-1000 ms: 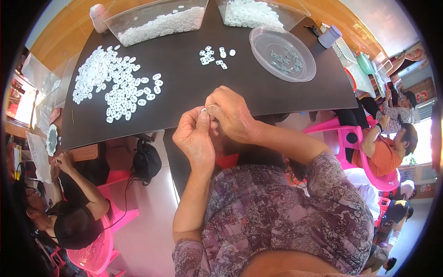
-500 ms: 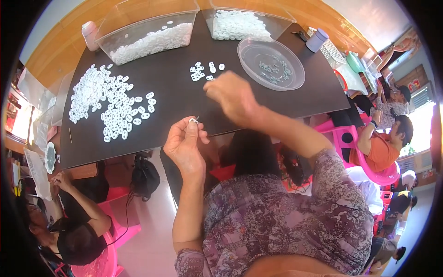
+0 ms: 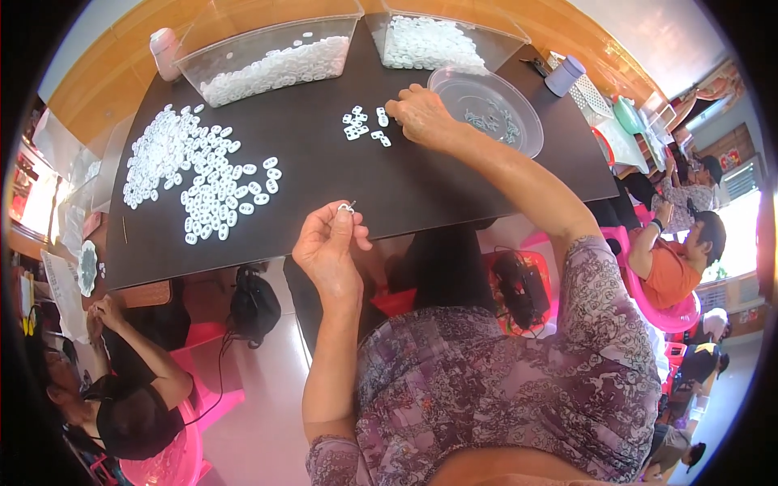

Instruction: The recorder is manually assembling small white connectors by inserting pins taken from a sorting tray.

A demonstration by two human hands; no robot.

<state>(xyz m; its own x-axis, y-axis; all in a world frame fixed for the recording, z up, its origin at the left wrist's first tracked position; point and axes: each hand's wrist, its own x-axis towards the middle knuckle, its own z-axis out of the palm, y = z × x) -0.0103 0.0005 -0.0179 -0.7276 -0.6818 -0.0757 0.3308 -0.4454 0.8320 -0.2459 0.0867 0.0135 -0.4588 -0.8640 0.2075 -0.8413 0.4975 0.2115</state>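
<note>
My left hand point(image 3: 331, 257) is closed in front of the table's near edge, pinching a small white plastic piece point(image 3: 346, 208) between thumb and forefinger. A thin dark sliver sticks up from this piece. Farther off, my right hand point(image 3: 425, 117) is over the table with its fingers curled together, the tips right beside a few small white oval pieces point(image 3: 382, 117). What those fingers grip, if anything, is hidden. More white pieces point(image 3: 355, 123) lie in a loose cluster just left of it. A round clear tray point(image 3: 531, 138) with small grey metal parts point(image 3: 486, 121) is behind my right wrist.
Two clear bins point(image 3: 271, 73) point(image 3: 438, 44) of white pieces stand along the far edge. A large pile of white ovals point(image 3: 211, 178) covers the left of the dark table point(image 3: 324, 174). A pink bottle point(image 3: 164, 55) and a purple-lidded cup point(image 3: 565, 75) flank them. People sit at both sides.
My right hand has moved away from me and slightly right, from the near side of the small cluster to its right side. My left hand keeps its pinch on the white piece.
</note>
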